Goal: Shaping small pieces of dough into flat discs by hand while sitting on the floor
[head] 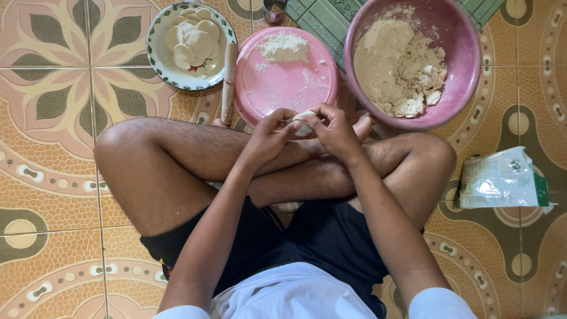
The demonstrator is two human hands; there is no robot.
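I sit cross-legged on a patterned tile floor. Both hands meet over my shins, pinching a small pale lump of dough (303, 122) between the fingertips. My left hand (269, 137) holds it from the left, my right hand (333, 131) from the right. Just beyond them lies a pink plate (283, 80) dusted with flour, with a small flour heap at its far side. A large pink bowl (466, 65) at the upper right holds a mass of torn dough (401, 71).
A white bowl (158, 53) with several flat dough discs (194, 38) sits at the upper left. A wooden rolling pin (228, 82) lies between it and the pink plate. A white and green bag (502, 178) lies on the floor at the right. A green mat (325, 20) is at the top.
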